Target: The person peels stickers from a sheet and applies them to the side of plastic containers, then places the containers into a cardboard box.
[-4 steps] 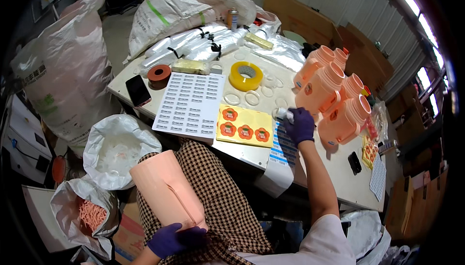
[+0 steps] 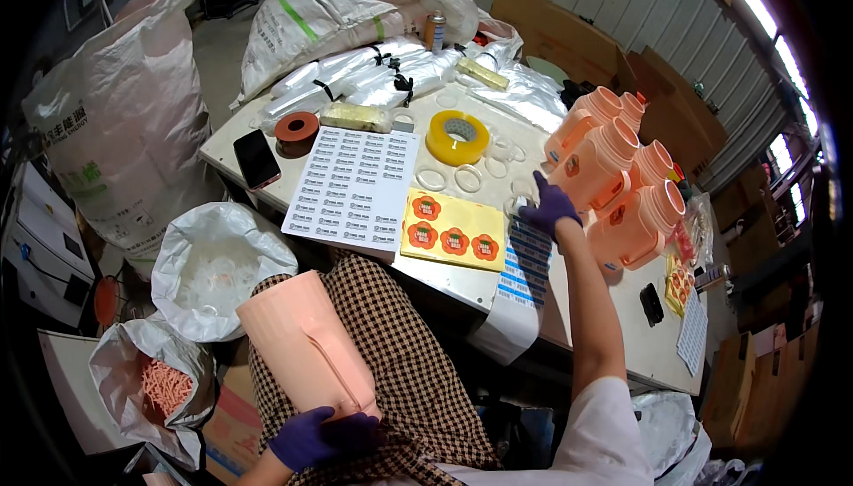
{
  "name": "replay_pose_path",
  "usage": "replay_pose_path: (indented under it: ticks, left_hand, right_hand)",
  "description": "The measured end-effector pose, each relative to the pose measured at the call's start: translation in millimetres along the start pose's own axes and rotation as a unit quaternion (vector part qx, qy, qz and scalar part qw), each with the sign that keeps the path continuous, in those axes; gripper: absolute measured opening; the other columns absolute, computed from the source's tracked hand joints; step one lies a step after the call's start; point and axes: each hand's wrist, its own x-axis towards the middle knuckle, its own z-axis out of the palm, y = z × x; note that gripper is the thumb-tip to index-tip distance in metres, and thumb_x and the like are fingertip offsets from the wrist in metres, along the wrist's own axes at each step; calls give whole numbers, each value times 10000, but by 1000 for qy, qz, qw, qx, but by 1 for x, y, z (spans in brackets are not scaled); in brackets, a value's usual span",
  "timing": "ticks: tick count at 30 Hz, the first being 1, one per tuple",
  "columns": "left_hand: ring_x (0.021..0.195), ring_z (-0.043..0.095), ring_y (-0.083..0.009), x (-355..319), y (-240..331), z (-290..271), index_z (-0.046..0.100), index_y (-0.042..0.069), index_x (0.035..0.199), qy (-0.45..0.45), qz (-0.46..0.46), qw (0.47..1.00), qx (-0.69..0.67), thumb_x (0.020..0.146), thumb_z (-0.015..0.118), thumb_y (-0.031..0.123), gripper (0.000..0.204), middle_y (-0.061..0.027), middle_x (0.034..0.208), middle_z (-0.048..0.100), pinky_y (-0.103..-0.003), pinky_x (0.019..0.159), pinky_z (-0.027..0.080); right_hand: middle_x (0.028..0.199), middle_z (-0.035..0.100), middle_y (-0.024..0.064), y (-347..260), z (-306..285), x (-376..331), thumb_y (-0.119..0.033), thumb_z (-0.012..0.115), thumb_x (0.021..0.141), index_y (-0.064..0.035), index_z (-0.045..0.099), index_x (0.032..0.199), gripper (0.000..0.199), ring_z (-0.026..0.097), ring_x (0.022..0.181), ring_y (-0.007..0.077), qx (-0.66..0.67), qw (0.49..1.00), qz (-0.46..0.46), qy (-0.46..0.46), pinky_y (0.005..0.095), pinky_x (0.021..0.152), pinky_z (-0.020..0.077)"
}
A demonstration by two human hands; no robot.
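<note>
My left hand [image 2: 322, 437], in a purple glove, grips the base of a pale pink plastic jug [image 2: 306, 344] that lies tilted across my checked lap. My right hand [image 2: 549, 210], also gloved, reaches onto the white table [image 2: 613, 326] and rests at the top of a blue-and-white label sheet [image 2: 526, 259], next to a clear plastic ring [image 2: 522, 191]. Whether it pinches a label I cannot tell. A yellow sheet with red flower stickers [image 2: 453, 230] lies just left of that hand. Several pink jugs [image 2: 613, 175] stand to its right.
A large white label sheet [image 2: 355, 186], yellow tape roll [image 2: 457, 137], red tape roll [image 2: 296, 129] and phone [image 2: 257, 158] lie on the table. Bundled clear bags [image 2: 355, 77] sit behind. White sacks [image 2: 213, 264] with rings and pink parts [image 2: 164, 386] stand at my left.
</note>
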Motion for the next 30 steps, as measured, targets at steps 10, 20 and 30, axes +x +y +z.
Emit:
replay_pose_path:
  ticks: [10,20,30]
  left_hand:
    - [1482,289,-292,5,10,21,246,-133,1503,16,110,491,864,1041,382,214,594,-247,1617,244,-393,1223,203]
    - [1497,228,-421,9,12,0,371,-104,1470,62,16,663,746,941,526,330,701,-238,1562,370,-493,1250,141]
    - [1510,195,-372,16,-10,-38,334,-102,1490,38,87,334,938,956,544,328,717,-228,1603,291,-415,1245,150]
  right_hand:
    - [1181,677,144,-35,2,84,-223,703,872,-67,452,1483,679,652,810,181,470,876,-87,66,302,737,540]
    - [1088,716,175,-44,-12,-33,-403,708,786,-140,741,1080,396,695,998,334,-120,983,-92,-100,410,899,546]
    - [1086,710,183,-51,-33,-4,-212,670,871,-94,624,1255,405,704,941,321,259,949,-133,120,412,859,557]
